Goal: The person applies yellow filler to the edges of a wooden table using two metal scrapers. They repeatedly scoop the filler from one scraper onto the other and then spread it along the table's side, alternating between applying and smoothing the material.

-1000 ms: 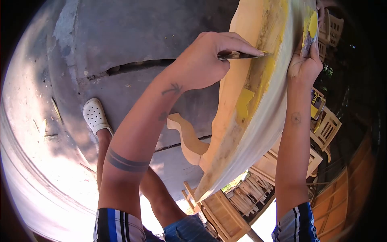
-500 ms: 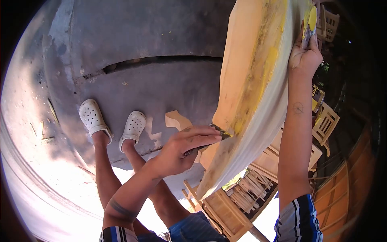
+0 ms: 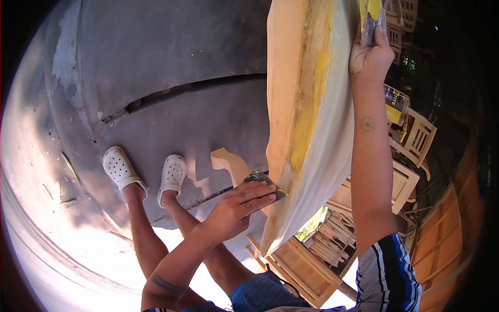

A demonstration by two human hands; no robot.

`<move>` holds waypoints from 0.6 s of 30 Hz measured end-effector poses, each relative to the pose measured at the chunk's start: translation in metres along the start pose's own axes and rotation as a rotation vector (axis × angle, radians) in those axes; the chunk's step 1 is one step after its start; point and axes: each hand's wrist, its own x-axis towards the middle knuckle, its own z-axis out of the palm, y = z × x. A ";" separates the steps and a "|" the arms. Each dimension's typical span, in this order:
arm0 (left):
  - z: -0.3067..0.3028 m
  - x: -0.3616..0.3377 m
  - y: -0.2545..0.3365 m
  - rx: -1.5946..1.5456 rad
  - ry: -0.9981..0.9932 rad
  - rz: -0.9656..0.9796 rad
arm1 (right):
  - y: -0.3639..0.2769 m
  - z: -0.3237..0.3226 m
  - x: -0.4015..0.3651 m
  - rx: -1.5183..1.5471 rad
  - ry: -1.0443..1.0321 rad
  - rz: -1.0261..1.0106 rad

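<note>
A long curved wooden piece (image 3: 285, 67) runs down the view, its edge smeared with yellow filler (image 3: 306, 117). Near its lower end, my left hand (image 3: 231, 210) pinches a thin, stained spreader (image 3: 260, 179), whose yellow-smeared corner meets the edge. My right hand (image 3: 371, 60) is raised beside the far side of the piece. Between its fingers and thumb it grips a flat, stained filler board (image 3: 368, 28) carrying a thick dab of bright yellow filler (image 3: 372, 9).
White clogs (image 3: 173, 174) stand on the dark concrete floor (image 3: 171, 36), which has a long crack (image 3: 182, 89). A curved wood offcut (image 3: 231, 162) lies there too. To the right are a yellow-and-black can (image 3: 396, 104), wooden chairs (image 3: 420, 136), a cabinet panel (image 3: 299, 268) and stacked wood strips (image 3: 330, 239).
My left hand has moved down along the edge, and the spreader has turned to show more of its face. The wooden piece and my right hand appear further left in view.
</note>
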 end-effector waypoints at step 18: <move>-0.034 0.086 0.032 -0.054 -0.088 -0.083 | 0.006 0.005 -0.006 -0.048 0.117 0.005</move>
